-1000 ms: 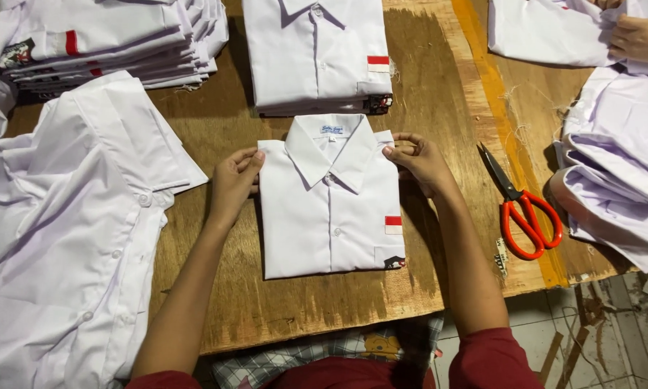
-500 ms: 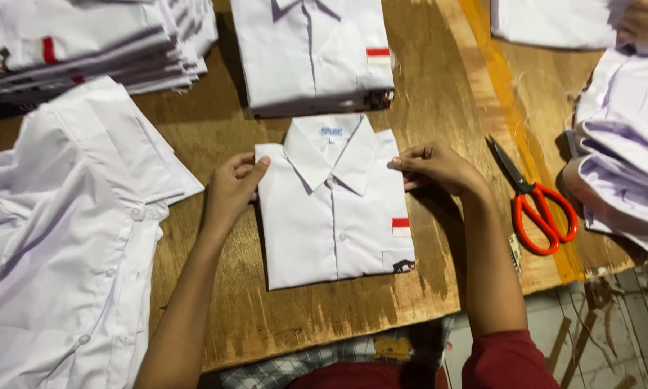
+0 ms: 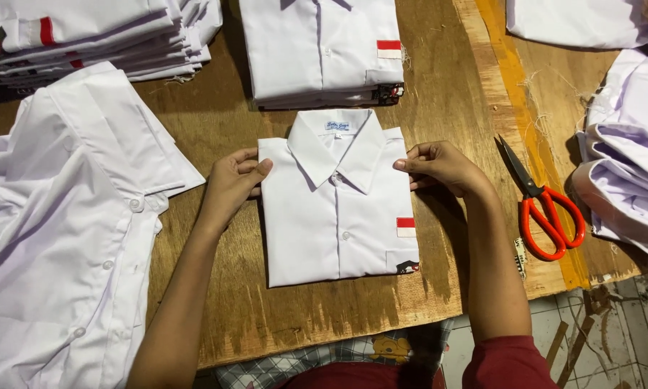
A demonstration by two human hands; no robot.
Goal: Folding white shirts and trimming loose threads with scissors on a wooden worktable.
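A folded white shirt (image 3: 338,216) with a collar and a small red-and-white chest patch lies flat on the wooden table (image 3: 216,108), in the middle of the head view. My left hand (image 3: 234,184) pinches its left edge near the shoulder, thumb on top. Gripping the right edge beside the collar is my right hand (image 3: 439,167), with its fingers curled under the fold. Both forearms reach in from the bottom of the view.
A stack of folded white shirts (image 3: 324,50) sits just behind. More folded shirts (image 3: 86,36) are piled at the far left; unfolded shirts (image 3: 57,238) spread on the left. Orange-handled scissors (image 3: 543,205) lie to the right, beside more white cloth (image 3: 626,158). Tiled floor (image 3: 612,338) shows below the table edge.
The view has shifted a little. Both hands stay at the shirt's top corners, and the right hand has closed more tightly on its edge.
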